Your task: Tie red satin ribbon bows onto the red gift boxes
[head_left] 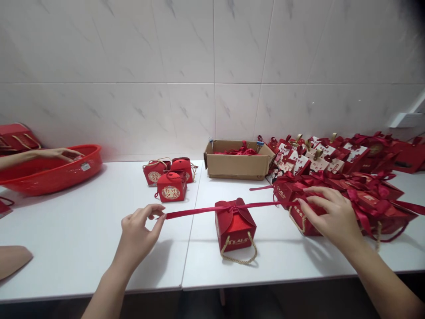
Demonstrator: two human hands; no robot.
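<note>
A small red gift box (pixel 236 228) with a gold rope handle stands on the white table in front of me. Around its top runs a dark red ribbon (pixel 195 211), crossed or knotted at the middle and stretched out to both sides. My left hand (pixel 141 228) pinches the left end between thumb and fingertips. On the other side, my right hand (pixel 328 217) pinches the right end, above a group of tied red boxes (pixel 368 199). The ribbon is taut and nearly level. My right fingers partly hide those boxes.
Three small red boxes (pixel 172 186) sit left of centre. Behind stands a cardboard box (pixel 237 166) holding red ribbons. Several red and white packages (pixel 312 155) crowd the back right. At left, another person's hand (pixel 63 153) reaches into a red plastic basin (pixel 66 177).
</note>
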